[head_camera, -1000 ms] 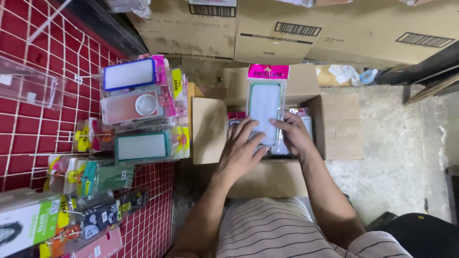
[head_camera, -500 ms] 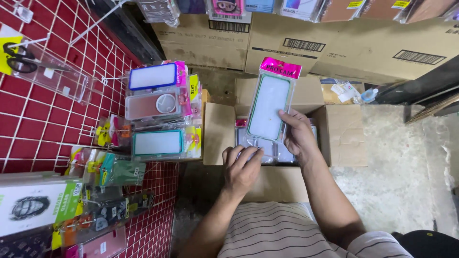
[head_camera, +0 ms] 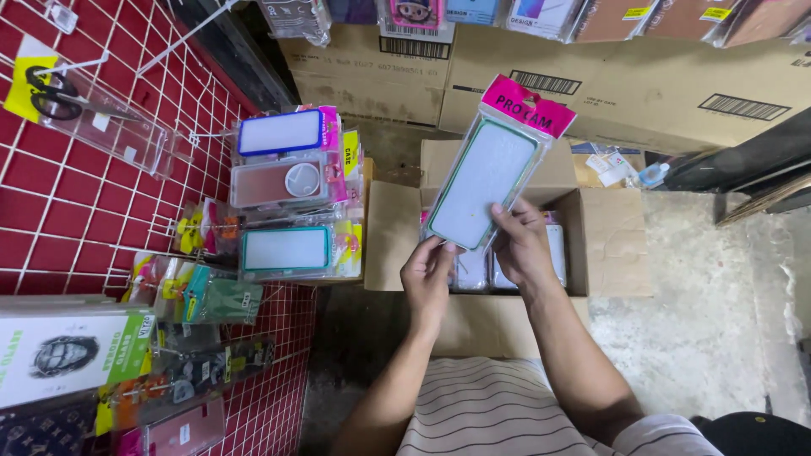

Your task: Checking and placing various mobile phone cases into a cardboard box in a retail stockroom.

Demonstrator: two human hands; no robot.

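Both hands hold a packaged phone case, clear with a green rim and a pink header card, lifted and tilted to the right above an open cardboard box. My left hand pinches the pack's lower left corner. My right hand grips its lower right edge. More packaged cases lie inside the box beneath my hands.
A red tiled wall with a white wire grid on the left carries hanging packaged cases and scissors. Large cardboard cartons stand behind the box. Grey concrete floor lies to the right.
The pack has risen out of the box and tilted to the right. My left hand left the box contents and took hold of the pack's lower corner.
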